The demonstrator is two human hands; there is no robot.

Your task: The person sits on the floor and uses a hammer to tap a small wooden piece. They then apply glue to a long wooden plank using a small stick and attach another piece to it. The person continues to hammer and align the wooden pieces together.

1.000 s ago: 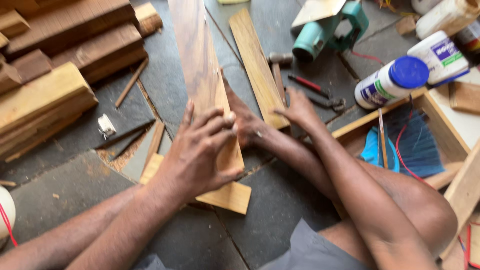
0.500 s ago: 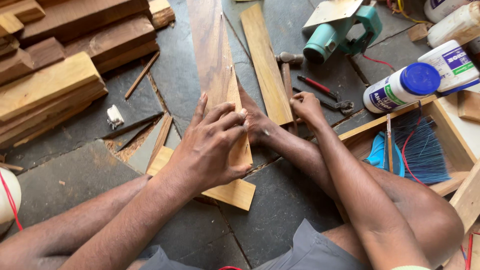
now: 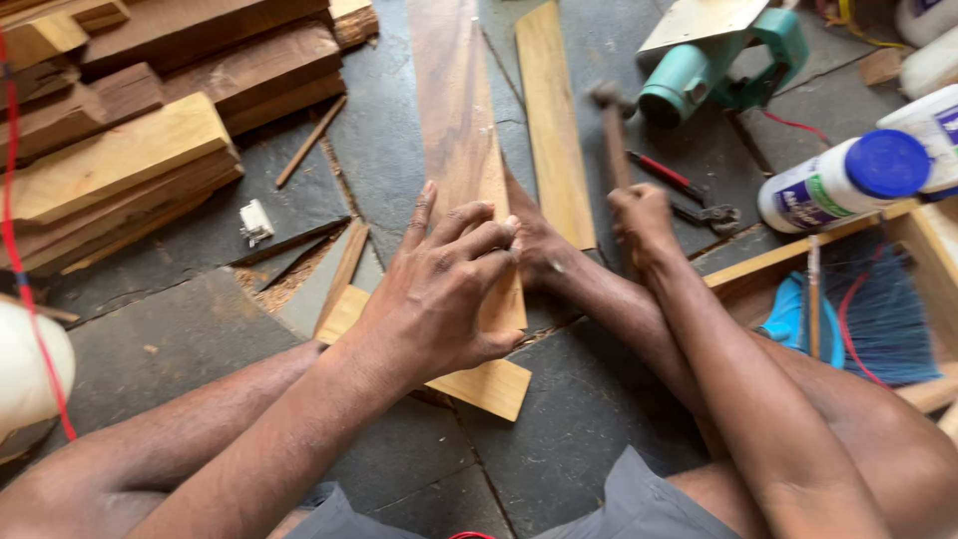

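A long brown plank [image 3: 457, 120] lies on the dark stone floor, its near end resting on a short pale board [image 3: 491, 384]. My left hand [image 3: 449, 289] presses flat on the plank's near end, fingers spread over its right edge. My foot [image 3: 539, 250] sits against that same edge. My right hand [image 3: 644, 215] is closed around the wooden handle of a hammer [image 3: 611, 130]. The blurred hammer head points away from me, between a second pale plank [image 3: 554, 110] and the pliers.
Stacked timber [image 3: 150, 120] fills the upper left. A teal power tool [image 3: 718, 60], red-handled pliers [image 3: 689, 195] and a white bottle with a blue cap [image 3: 848, 180] lie to the right. A wooden box [image 3: 898, 215] holds a blue brush [image 3: 868, 319]. A small white block [image 3: 256, 222] lies left.
My right hand reached to the hammer lying on the floor, closed on its handle and now holds it, blurred in motion. My left hand stays on the plank.
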